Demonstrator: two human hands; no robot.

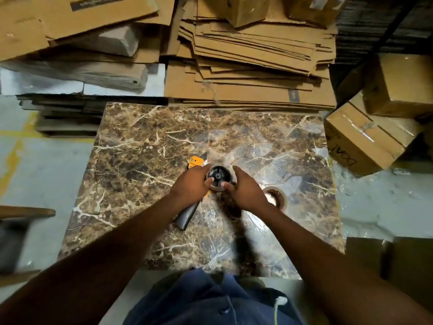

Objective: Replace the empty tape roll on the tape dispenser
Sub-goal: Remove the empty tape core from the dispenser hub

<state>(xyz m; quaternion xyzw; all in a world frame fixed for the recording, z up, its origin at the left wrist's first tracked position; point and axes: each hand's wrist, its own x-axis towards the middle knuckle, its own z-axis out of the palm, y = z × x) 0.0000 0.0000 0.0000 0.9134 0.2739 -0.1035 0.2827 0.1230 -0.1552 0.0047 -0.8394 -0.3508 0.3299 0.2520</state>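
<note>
A hand-held tape dispenser (197, 161) with an orange body and a dark handle lies on the brown marble slab (145, 160). Its black spoked hub (218, 175) faces up between my hands. My left hand (191, 184) grips the dispenser body from the left. My right hand (243, 188) curls around the hub's right side, with fingertips touching the rim; whether a roll core sits on the hub is hard to tell. A roll of tape (277, 198) with a pale core lies flat on the slab just right of my right wrist.
Stacks of flattened cardboard (246, 66) lie beyond the slab's far edge. Taped cartons (365, 139) are piled at the right. A wooden piece (25, 212) juts in at the left over the grey floor.
</note>
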